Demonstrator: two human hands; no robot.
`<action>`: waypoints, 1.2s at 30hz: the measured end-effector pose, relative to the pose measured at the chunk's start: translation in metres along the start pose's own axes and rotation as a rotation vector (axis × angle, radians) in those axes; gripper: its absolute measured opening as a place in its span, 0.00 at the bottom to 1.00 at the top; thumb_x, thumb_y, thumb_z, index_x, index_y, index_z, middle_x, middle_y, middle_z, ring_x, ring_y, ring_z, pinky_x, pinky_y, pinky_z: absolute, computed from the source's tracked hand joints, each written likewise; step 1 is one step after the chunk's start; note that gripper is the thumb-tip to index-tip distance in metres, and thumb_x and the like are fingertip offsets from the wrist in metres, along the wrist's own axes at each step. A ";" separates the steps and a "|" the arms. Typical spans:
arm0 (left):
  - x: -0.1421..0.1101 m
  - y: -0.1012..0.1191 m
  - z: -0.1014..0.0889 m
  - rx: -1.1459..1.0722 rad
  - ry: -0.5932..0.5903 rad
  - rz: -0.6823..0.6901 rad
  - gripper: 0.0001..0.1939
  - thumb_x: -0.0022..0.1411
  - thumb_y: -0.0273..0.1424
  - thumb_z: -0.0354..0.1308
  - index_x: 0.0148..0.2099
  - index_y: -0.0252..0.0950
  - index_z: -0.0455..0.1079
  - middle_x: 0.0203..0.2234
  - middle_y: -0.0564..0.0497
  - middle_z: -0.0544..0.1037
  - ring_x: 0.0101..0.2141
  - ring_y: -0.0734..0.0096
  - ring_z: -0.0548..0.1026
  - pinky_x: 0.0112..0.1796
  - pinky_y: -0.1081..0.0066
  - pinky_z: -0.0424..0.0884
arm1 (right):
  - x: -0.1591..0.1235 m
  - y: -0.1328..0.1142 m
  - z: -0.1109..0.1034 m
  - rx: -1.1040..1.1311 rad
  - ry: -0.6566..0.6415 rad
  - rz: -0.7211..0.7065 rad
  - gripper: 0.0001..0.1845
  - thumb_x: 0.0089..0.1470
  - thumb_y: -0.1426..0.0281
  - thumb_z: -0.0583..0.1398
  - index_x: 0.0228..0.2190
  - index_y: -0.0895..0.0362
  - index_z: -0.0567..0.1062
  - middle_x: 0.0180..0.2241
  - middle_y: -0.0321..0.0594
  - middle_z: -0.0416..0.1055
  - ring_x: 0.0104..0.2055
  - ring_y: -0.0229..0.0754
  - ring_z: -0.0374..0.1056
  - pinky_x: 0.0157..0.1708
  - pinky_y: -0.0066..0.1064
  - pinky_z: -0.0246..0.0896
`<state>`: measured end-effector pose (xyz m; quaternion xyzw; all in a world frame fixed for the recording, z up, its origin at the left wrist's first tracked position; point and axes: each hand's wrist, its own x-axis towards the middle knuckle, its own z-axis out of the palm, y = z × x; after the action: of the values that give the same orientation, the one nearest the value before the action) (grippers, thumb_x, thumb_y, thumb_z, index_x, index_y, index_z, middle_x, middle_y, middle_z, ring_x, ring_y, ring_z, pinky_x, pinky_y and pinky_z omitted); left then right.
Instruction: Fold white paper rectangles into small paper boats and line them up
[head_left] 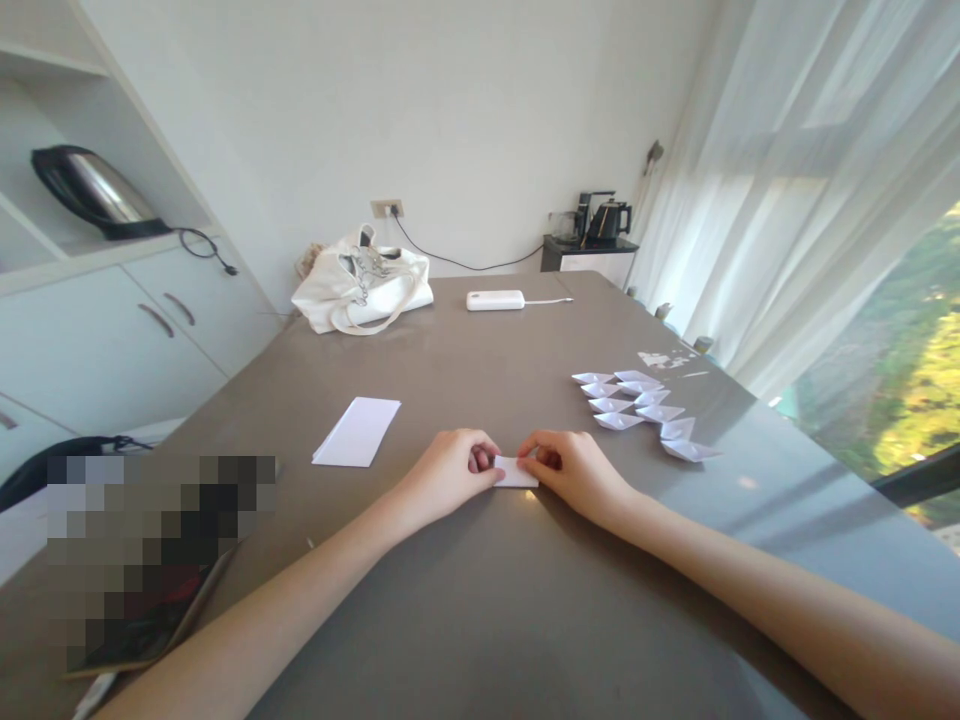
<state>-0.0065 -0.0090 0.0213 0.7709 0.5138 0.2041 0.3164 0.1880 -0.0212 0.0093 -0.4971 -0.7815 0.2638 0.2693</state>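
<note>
Between my two hands, just above or on the table, is a small folded piece of white paper. My left hand pinches its left end between thumb and fingers. At the other end, my right hand is closed on the paper in the same way. To the left lies a stack of white paper sheets. Several folded white paper boats stand grouped in rows on the right, beyond my right hand.
The grey-brown table carries a white bag and a white power bank with a short cable at its far end. A dark, partly blurred-out object lies at the left edge. White curtains hang on the right.
</note>
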 end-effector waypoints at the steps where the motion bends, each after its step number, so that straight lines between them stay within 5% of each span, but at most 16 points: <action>1: 0.000 0.000 0.000 0.016 0.000 -0.007 0.11 0.50 0.34 0.61 0.36 0.34 0.74 0.26 0.50 0.78 0.26 0.70 0.74 0.29 0.72 0.66 | 0.000 0.000 0.000 -0.017 0.001 -0.007 0.07 0.52 0.71 0.58 0.31 0.58 0.77 0.22 0.36 0.74 0.24 0.36 0.67 0.25 0.24 0.56; 16: -0.001 0.001 0.001 0.060 0.024 0.000 0.08 0.51 0.31 0.60 0.35 0.34 0.74 0.25 0.50 0.78 0.26 0.70 0.74 0.30 0.72 0.68 | -0.002 -0.003 0.003 -0.259 0.028 -0.096 0.09 0.56 0.68 0.56 0.35 0.57 0.76 0.26 0.37 0.69 0.26 0.35 0.62 0.26 0.25 0.52; 24: 0.000 0.003 0.001 0.085 0.030 -0.011 0.06 0.51 0.29 0.60 0.34 0.34 0.74 0.25 0.50 0.78 0.26 0.70 0.75 0.31 0.72 0.68 | -0.013 -0.014 -0.001 -0.530 -0.024 -0.359 0.12 0.59 0.68 0.54 0.33 0.56 0.78 0.34 0.42 0.72 0.36 0.41 0.64 0.35 0.29 0.56; 36: -0.001 0.002 0.001 0.084 0.030 -0.009 0.06 0.51 0.29 0.59 0.34 0.34 0.74 0.26 0.50 0.79 0.27 0.69 0.75 0.30 0.72 0.68 | -0.012 -0.013 0.001 -0.589 -0.125 -0.320 0.13 0.61 0.70 0.52 0.35 0.56 0.77 0.33 0.42 0.74 0.37 0.40 0.67 0.33 0.28 0.58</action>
<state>-0.0044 -0.0106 0.0222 0.7780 0.5300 0.1925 0.2771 0.1834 -0.0372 0.0151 -0.4076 -0.9072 0.0112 0.1035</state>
